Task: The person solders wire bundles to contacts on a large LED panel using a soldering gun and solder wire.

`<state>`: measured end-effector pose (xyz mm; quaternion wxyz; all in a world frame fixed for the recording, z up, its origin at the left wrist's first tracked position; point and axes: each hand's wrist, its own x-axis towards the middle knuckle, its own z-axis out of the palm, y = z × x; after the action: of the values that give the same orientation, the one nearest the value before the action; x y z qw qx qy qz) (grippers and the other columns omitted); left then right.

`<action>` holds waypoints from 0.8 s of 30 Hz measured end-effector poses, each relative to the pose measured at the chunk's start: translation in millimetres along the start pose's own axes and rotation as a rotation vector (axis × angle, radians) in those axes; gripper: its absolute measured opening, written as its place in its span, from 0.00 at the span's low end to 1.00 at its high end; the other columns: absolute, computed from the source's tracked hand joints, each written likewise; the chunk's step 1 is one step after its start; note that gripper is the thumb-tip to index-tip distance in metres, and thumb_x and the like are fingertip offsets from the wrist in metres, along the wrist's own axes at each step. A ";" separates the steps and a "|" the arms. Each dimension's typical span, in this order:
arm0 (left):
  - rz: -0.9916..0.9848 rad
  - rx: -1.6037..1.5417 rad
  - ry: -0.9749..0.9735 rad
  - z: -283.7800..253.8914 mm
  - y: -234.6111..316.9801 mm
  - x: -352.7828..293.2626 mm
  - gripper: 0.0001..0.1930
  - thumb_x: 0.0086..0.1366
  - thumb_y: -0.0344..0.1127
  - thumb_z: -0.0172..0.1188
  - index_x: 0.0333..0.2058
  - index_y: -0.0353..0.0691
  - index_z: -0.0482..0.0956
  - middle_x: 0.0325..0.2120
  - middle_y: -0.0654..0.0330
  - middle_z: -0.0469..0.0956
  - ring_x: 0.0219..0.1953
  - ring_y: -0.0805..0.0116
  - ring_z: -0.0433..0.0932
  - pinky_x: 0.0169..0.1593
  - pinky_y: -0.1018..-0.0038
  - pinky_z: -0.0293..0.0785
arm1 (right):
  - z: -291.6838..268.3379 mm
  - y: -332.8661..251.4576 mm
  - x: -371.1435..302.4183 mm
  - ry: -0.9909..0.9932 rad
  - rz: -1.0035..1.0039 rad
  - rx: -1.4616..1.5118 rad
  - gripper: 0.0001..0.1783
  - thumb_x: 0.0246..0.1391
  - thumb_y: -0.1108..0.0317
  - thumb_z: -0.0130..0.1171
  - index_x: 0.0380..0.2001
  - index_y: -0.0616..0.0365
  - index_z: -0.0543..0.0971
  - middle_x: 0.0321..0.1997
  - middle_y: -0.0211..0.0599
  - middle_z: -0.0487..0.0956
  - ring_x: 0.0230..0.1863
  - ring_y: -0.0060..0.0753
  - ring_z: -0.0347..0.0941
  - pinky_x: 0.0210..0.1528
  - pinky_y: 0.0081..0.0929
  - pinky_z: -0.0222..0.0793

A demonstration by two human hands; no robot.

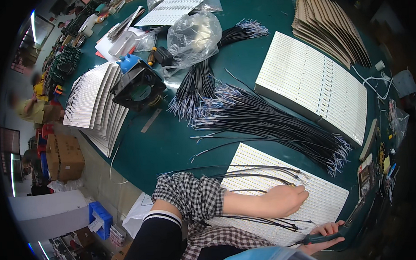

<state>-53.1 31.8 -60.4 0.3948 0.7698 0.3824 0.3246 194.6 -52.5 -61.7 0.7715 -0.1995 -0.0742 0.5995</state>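
Observation:
A white LED panel [327, 197] with rows of small yellow dots lies on the table before me. My left hand [286, 201] rests on it, closed, fingertips pressed together near its middle; whatever they pinch is hidden. Thin black cables [260, 175] with bared ends cross the panel's left part, one of them running under that hand. More black cables [266, 222] lie below my left forearm. By the panel's lower right corner, my right hand [324, 236] wraps round a dark green handle, apparently a soldering iron [316, 239], whose thin end points left.
Behind the panel spreads a large bundle of black cables [272, 123]. Stacked white panels [312, 87] stand at right, cardboard sheets [328, 27] beyond. A black fan [140, 89], a clear plastic bag [195, 38] and fanned white panels [94, 99] occupy the left. Another person [31, 108] is far left.

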 end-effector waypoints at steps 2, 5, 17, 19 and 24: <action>0.020 0.016 -0.002 0.4 -1.3 -0.6 0.07 0.57 0.32 0.54 0.32 0.37 0.68 0.27 0.55 0.69 0.27 0.55 0.75 0.27 0.63 0.72 | -1.6 0.0 -0.2 -0.004 0.004 0.018 0.31 0.55 0.53 0.58 0.57 0.55 0.63 0.30 0.23 0.66 0.28 0.13 0.62 0.26 0.10 0.65; 0.029 0.034 -0.026 -1.1 -0.2 -2.4 0.07 0.57 0.32 0.54 0.32 0.37 0.68 0.27 0.55 0.69 0.27 0.55 0.75 0.27 0.63 0.72 | -5.6 -1.3 -0.3 0.001 0.013 -0.003 0.32 0.55 0.52 0.58 0.57 0.55 0.63 0.31 0.23 0.67 0.28 0.14 0.62 0.25 0.11 0.65; 0.020 0.097 0.015 -5.0 -3.3 -0.5 0.06 0.58 0.34 0.55 0.32 0.40 0.69 0.26 0.57 0.70 0.25 0.55 0.75 0.24 0.62 0.71 | 0.2 12.6 4.8 0.056 -0.018 0.028 0.31 0.56 0.47 0.55 0.55 0.54 0.63 0.29 0.28 0.68 0.26 0.16 0.65 0.25 0.13 0.69; 0.011 0.086 0.006 -8.7 -1.2 1.4 0.07 0.58 0.34 0.55 0.31 0.39 0.68 0.26 0.55 0.70 0.26 0.54 0.75 0.26 0.61 0.71 | 2.8 13.3 6.5 0.057 -0.028 0.023 0.31 0.56 0.47 0.55 0.55 0.54 0.63 0.29 0.28 0.69 0.26 0.16 0.65 0.24 0.13 0.69; -0.035 0.063 -0.043 -12.5 3.2 5.5 0.07 0.61 0.36 0.53 0.33 0.40 0.68 0.28 0.55 0.70 0.30 0.52 0.74 0.30 0.59 0.70 | -8.8 4.5 9.0 -0.010 -0.001 -0.045 0.31 0.55 0.48 0.56 0.57 0.53 0.64 0.31 0.24 0.69 0.29 0.14 0.63 0.24 0.10 0.66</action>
<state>-59.3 39.7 -50.6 0.3838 0.7819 0.3973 0.2889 196.1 -44.9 -72.7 0.7669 -0.2138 -0.0917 0.5982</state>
